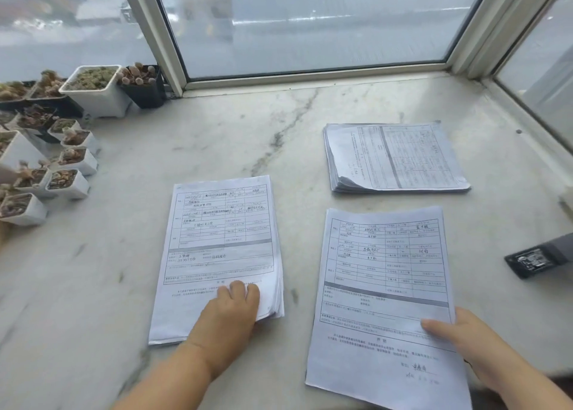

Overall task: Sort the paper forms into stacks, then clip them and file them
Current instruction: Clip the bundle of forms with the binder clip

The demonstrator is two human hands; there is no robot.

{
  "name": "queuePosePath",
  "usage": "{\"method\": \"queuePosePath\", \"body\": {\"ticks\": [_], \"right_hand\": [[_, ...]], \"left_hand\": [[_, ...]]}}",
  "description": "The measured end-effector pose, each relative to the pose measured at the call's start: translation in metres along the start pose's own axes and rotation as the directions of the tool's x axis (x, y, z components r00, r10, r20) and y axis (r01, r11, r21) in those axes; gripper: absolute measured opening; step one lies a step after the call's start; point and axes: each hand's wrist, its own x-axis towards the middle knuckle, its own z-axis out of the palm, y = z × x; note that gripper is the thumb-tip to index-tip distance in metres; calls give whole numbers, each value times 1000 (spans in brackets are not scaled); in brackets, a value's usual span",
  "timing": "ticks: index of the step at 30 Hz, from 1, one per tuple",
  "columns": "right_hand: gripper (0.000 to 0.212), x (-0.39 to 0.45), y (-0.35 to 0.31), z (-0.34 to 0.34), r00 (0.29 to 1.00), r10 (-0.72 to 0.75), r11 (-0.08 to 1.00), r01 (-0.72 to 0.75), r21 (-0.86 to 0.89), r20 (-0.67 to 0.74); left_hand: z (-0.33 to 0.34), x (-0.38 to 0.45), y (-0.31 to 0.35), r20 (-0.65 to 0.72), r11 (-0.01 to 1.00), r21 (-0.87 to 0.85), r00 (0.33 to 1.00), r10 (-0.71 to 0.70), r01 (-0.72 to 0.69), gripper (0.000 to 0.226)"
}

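Observation:
A stack of printed, hand-filled forms (217,242) lies on the marble sill in front of me, left of centre. My left hand (231,308) rests on its lower right part, fingers curled over the sheet edges. My right hand (465,344) pinches the right edge of a single form (384,285), thumb on top; the sheet sits at the lower right, slightly raised. A thicker stack of forms (393,158), turned sideways, lies farther back on the right.
Several small white and black pots of succulents (74,149) crowd the left edge. A dark device (539,254) lies at the right edge. Window frames (310,77) and glass close the back and right side of the marble sill (217,136).

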Motion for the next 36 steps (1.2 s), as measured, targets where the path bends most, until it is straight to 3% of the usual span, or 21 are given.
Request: {"method": "queuePosePath", "body": {"ticks": [3, 5, 7, 9, 10, 13, 15, 17, 20, 21, 22, 24, 27, 29, 31, 33, 35, 36], "right_hand": [[26, 1, 1, 0, 999, 1, 1000, -2, 25, 45], [28, 2, 0, 1, 996, -2, 1000, -1, 25, 91], [31, 2, -4, 11, 990, -5, 999, 0, 34, 144], [41, 7, -10, 29, 980, -18, 999, 12, 29, 197], [44, 10, -15, 41, 977, -33, 999, 30, 18, 212], [36, 24, -30, 80, 975, -54, 998, 57, -12, 214], [38, 30, -39, 101, 978, -21, 1000, 21, -1, 208], [40, 34, -43, 115, 974, 7, 1000, -13, 27, 225], [26, 39, -42, 121, 978, 31, 976, -75, 205, 208], [28, 42, -40, 121, 973, 44, 935, -119, 333, 225], [43, 45, -38, 120, 971, 66, 898, -157, 411, 228], [56, 48, -35, 120, 963, 79, 892, -183, 413, 256], [28, 46, -38, 125, 973, 13, 940, -89, 328, 229], [31, 41, -41, 128, 984, -10, 965, -36, 261, 176], [33, 37, -40, 127, 983, -26, 966, -23, 259, 184], [36, 32, -40, 121, 979, -42, 954, -20, 300, 199], [44, 25, -40, 112, 967, -94, 925, -3, 380, 237], [48, 20, -42, 108, 960, -123, 916, 11, 402, 253]], "left_hand": [[9, -3, -17, -60, 997, -65, 998, 26, -30, 56], [7, -8, -24, -56, 940, -329, 992, -112, 87, 56], [-2, -17, -27, -41, 715, -629, 905, -423, 305, 25], [-8, -25, -32, 49, 429, -809, 774, -632, 401, 46], [-15, -28, -33, 38, 416, -816, 756, -653, 400, 51], [-41, -34, -30, -137, 536, -795, 778, -613, 283, 35], [-51, -30, -20, -228, 665, -736, 879, -418, 126, 47], [-45, -26, -1, -312, 744, -667, 925, -216, -51, 49], [-27, -16, 37, -193, 789, -612, 978, -79, -57, 62], [-19, -14, 46, -130, 812, -582, 990, -47, -38, 65], [-11, -14, 53, -88, 830, -558, 995, -36, -20, 64], [-2, -13, 67, -107, 874, -485, 994, -10, -44, 46], [6, -8, 88, -51, 900, -435, 999, -6, -17, 36], [7, -8, 100, 21, 916, -401, 1000, 18, -8, 29], [4, -9, 92, -105, 905, -422, 994, 8, -52, 24], [-9, -13, 63, -77, 822, -569, 996, -34, -16, 44], [-15, -12, 27, 28, 698, -697, 978, -206, 167, 70], [-17, -10, 8, 100, 560, -768, 921, -377, 312, 88]]}}
